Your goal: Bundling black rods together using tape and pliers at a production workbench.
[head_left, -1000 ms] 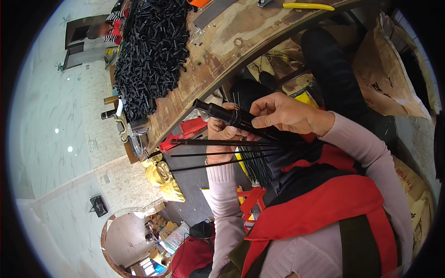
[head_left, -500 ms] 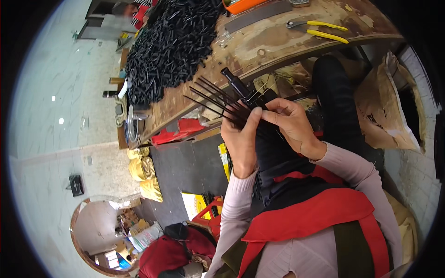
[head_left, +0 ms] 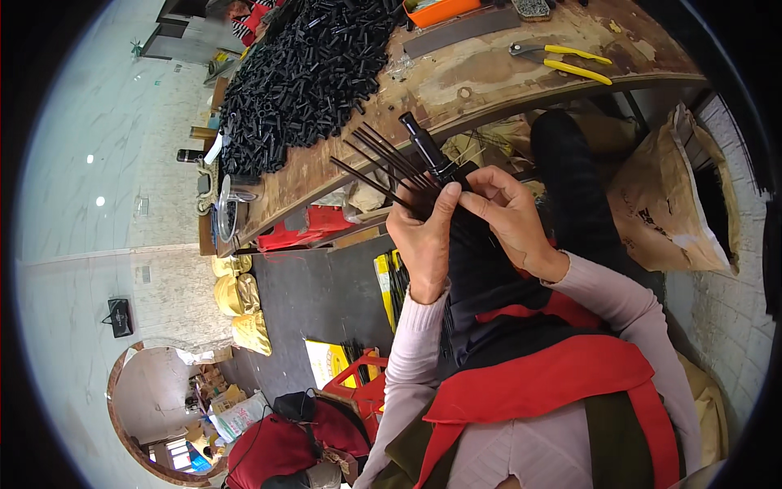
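Both hands are bunched together just below the workbench (head_left: 489, 73): the left hand (head_left: 423, 240) is clamped around a fan of thin black rods (head_left: 379, 167) pointing off to about 10 o'clock, and the right hand (head_left: 509, 216) pinches the black tube piece (head_left: 423, 143) at their base. Those rods look light, stiff and a bit springy, so I'd grip them low near the bundle, not at the tips. A big pile of black tube parts (head_left: 305, 73) sits at 11 o'clock, yellow-handled pliers (head_left: 566, 61) at 1.

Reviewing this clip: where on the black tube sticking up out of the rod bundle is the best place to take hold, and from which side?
Probably the bare upper half of the black tube, pinched across its width from the workbench side. That end juts free above the thin black rods, while its lower end is buried between the left hand and right hand.
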The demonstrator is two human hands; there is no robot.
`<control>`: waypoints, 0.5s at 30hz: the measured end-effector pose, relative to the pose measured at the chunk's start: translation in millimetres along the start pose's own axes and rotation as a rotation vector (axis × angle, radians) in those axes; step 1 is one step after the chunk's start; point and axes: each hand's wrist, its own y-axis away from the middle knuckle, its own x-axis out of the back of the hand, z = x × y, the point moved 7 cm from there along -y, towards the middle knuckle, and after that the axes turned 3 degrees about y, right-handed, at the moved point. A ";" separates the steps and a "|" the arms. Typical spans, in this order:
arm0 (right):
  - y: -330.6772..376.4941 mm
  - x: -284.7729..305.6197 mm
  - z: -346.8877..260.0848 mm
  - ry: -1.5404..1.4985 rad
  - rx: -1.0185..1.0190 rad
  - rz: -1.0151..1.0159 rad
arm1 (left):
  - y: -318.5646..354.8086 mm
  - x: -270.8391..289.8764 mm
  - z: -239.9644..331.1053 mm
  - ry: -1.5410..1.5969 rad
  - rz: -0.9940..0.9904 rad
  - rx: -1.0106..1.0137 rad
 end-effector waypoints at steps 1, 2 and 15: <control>-1.1 1.8 -3.2 0.024 0.042 -0.016 | -2.7 -0.7 -1.3 0.008 -0.003 0.001; -2.4 4.1 -7.2 0.029 0.042 -0.021 | -5.3 1.2 -4.6 0.048 -0.016 0.043; -68.4 -51.1 -103.8 0.562 0.086 -0.673 | 0.3 -15.7 -4.7 0.174 -0.170 0.162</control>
